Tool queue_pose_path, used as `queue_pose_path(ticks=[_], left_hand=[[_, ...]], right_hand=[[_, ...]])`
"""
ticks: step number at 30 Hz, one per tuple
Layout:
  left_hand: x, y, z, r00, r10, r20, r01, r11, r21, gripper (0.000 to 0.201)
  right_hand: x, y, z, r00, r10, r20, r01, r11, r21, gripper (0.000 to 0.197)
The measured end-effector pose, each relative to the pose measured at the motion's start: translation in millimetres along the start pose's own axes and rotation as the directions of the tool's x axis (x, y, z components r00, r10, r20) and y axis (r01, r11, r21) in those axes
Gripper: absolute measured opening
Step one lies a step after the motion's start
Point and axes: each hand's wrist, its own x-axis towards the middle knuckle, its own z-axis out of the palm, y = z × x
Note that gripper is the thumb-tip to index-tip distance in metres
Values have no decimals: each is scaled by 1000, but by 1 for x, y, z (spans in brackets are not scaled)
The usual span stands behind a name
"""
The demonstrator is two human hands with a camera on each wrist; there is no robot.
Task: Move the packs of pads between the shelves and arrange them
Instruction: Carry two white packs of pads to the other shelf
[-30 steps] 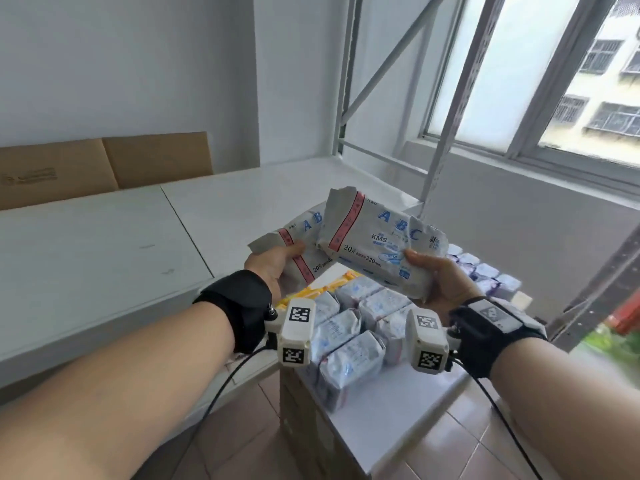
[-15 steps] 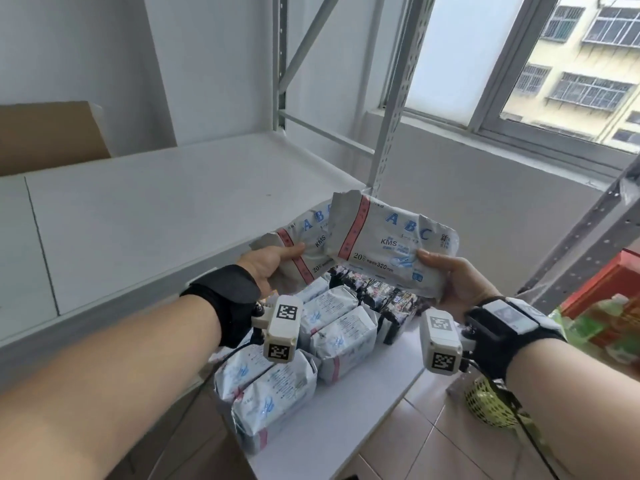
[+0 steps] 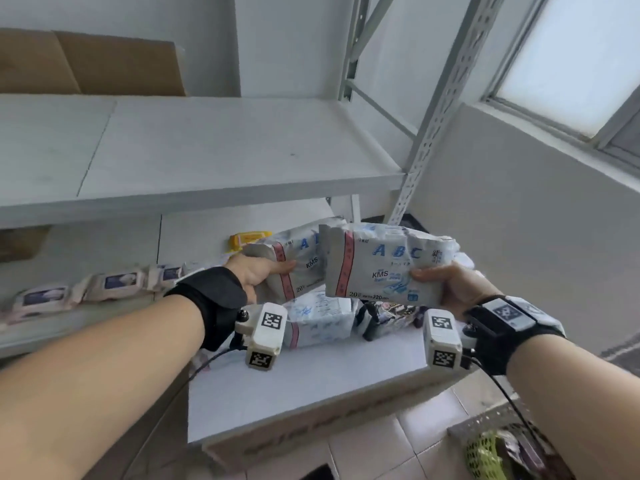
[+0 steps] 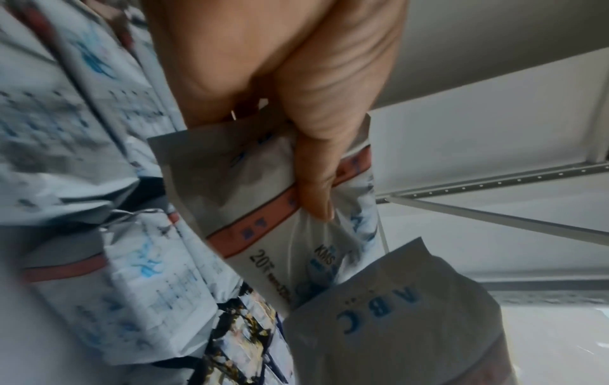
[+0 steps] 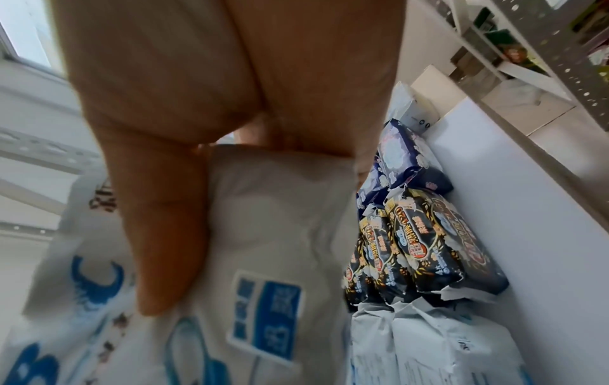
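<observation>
My left hand (image 3: 258, 271) grips one white ABC pad pack (image 3: 298, 261) by its sealed end, thumb on the red stripe (image 4: 316, 182). My right hand (image 3: 446, 285) grips a second white ABC pad pack (image 3: 381, 268) at its right end, thumb on top (image 5: 165, 234). Both packs hang side by side in the air, just in front of the lower shelf (image 3: 242, 223) and under the upper shelf (image 3: 207, 157). Below them more white packs (image 3: 322, 320) and black packs (image 3: 388, 317) lie on a white board (image 3: 311, 386).
A row of pale wipe packs (image 3: 117, 282) and a yellow pack (image 3: 247, 239) lie on the lower shelf. A perforated metal upright (image 3: 433, 109) stands at the shelf's right corner. Cardboard (image 3: 90, 64) leans on the upper shelf. A mesh bag (image 3: 502, 452) sits on the floor.
The view has dropped and turned left, bringing the lower shelf into sight. Both hands keep their packs, now lower, level with the lower shelf's opening.
</observation>
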Motion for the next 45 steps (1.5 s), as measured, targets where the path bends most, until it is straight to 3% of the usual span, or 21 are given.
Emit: queue_pose_path(ticks=[2, 4, 8, 10, 14, 18, 22, 27, 30, 33, 37, 41, 45], left_hand=[[-9, -18, -4, 998, -26, -55, 25, 1000, -15, 27], [-20, -36, -10, 993, -59, -107, 55, 998, -33, 22], [-31, -75, -32, 955, -32, -296, 47, 998, 42, 54], [-35, -94, -40, 945, -75, -319, 98, 994, 57, 83], [-32, -135, -51, 916, -121, -382, 146, 989, 37, 104], [-26, -170, -57, 891, -155, -427, 189, 981, 37, 96], [-18, -202, -66, 885, -193, -424, 222, 975, 20, 86], [-10, -221, -83, 887, -160, -432, 195, 980, 37, 68], [-4, -225, -88, 865, -81, -496, 166, 978, 128, 60], [1, -230, -93, 853, -20, -522, 140, 972, 191, 76], [8, -239, -100, 851, 6, -525, 164, 947, 277, 81], [14, -241, -102, 833, 18, -553, 218, 908, 359, 81], [16, -239, -95, 775, 45, -631, 244, 899, 364, 88]], right_hand=[[7, 5, -6, 999, 39, 22, -38, 998, -43, 48], [14, 12, -9, 997, 53, 53, -47, 994, -99, 51], [27, 34, -13, 991, 76, 110, -58, 985, -160, 43], [33, 49, -10, 987, 95, 130, -70, 981, -183, 40], [39, 84, 2, 977, 144, 155, -110, 972, -206, 41], [44, 115, 8, 965, 191, 181, -145, 960, -241, 42], [51, 143, 4, 965, 210, 156, -174, 961, -217, 59], [59, 170, -3, 970, 214, 111, -192, 964, -182, 68], [68, 181, -5, 972, 213, 103, -192, 965, -179, 73], [79, 188, -7, 978, 183, 96, -160, 965, -207, 77], [93, 199, -22, 989, 144, 41, -129, 958, -257, 75], [106, 212, -31, 989, 147, -12, -137, 884, -448, 68], [112, 222, -35, 971, 176, -162, -238, 789, -566, 63]])
